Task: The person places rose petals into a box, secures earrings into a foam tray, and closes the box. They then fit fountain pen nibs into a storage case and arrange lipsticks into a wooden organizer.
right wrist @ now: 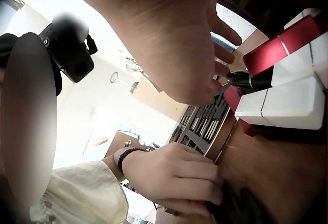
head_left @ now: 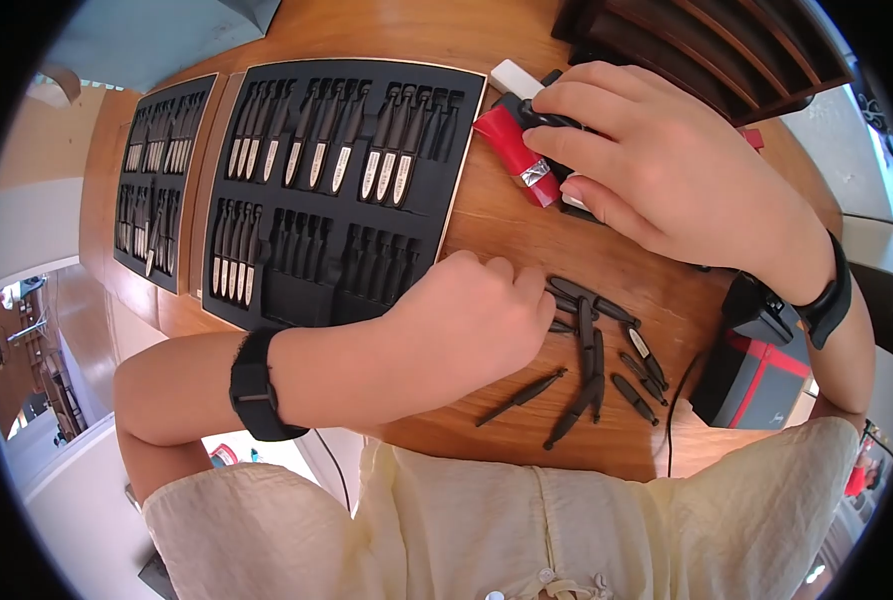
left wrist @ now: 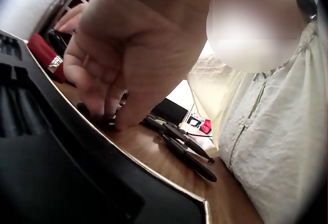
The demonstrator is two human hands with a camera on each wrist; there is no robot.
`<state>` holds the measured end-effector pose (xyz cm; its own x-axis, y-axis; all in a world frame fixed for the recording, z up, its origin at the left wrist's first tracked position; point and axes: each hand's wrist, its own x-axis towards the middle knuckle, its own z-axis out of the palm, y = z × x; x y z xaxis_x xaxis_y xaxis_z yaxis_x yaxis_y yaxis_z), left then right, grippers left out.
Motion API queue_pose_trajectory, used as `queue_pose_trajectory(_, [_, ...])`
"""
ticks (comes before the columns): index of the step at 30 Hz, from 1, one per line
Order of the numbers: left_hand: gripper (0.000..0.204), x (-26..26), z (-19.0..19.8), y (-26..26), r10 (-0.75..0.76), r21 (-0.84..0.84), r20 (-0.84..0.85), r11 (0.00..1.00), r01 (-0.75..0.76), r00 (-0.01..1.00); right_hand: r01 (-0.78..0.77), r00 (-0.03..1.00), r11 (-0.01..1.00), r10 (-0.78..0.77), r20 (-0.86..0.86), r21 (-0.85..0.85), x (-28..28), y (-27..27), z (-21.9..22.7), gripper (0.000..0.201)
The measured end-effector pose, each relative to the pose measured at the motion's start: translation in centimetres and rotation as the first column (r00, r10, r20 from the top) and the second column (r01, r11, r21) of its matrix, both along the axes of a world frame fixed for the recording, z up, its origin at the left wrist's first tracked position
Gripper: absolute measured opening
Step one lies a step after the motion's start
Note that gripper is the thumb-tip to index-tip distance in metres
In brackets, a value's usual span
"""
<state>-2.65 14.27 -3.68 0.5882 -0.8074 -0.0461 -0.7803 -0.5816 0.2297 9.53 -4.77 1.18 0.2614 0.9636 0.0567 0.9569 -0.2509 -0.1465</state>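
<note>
My left hand [head_left: 476, 320] reaches down beside the heap of slim dark sticks [head_left: 591, 345], some with a pale face. In the left wrist view its thumb and fingertips pinch a slim dark stick [left wrist: 83, 109] low over the wood. Above the lipstick-like tubes hovers my right hand [head_left: 656, 150], fingers spread and fairly straight, fingertips at a glossy black piece [right wrist: 248, 80]. A red tube [head_left: 516, 150] with a silver band lies near its thumb. White tubes [right wrist: 282, 106] and another red one [right wrist: 282, 44] show in the right wrist view.
A black slotted tray [head_left: 311, 205] stands left, partly filled with pale-faced sticks; a second tray [head_left: 161, 180] sits beyond it. At the upper right is a brown compartment rack [head_left: 706, 50]. A grey-and-red box [head_left: 751, 380] and a thin cable [head_left: 672, 430] lie at the right.
</note>
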Motion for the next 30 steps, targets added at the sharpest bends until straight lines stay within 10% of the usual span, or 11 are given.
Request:
queue_pose_trajectory(6, [0.011,0.6,1.5,2.0,0.097,-0.117,-0.235,0.985,-0.128,0.967,0.014,1.000,1.000,-0.014,-0.003,-0.018,0.2,-0.3,0.1,0.028])
queue_pose_trajectory(8, [0.011,1.6,3.0,3.1,0.200,-0.103,-0.697,0.922,-0.372,0.689,0.023,0.999,1.000,-0.023,-0.024,-0.017,0.3,-0.2,0.0,0.026])
queue_pose_trajectory(9, [0.011,1.9,3.4,3.7,0.207,-0.100,-0.696,0.920,-0.378,0.688,0.017,1.000,1.000,-0.017,-0.024,-0.013,0.4,-0.1,0.0,0.026])
queue_pose_trajectory(13, [0.009,3.2,3.3,6.5,0.153,0.048,-0.986,0.652,-0.757,0.070,0.033,0.999,0.999,-0.033,-0.014,-0.035,1.2,0.5,-0.1,0.022])
queue_pose_trajectory(15, [0.013,4.3,3.4,7.5,0.208,0.118,-0.978,0.584,-0.803,0.007,0.051,0.999,0.998,-0.052,-0.014,-0.031,1.5,0.9,-0.5,0.021])
queue_pose_trajectory(30, [0.022,7.7,2.0,8.0,0.446,0.163,-0.888,0.529,-0.833,0.110,0.004,0.999,0.999,-0.002,-0.041,0.038,2.3,4.7,-2.7,0.026])
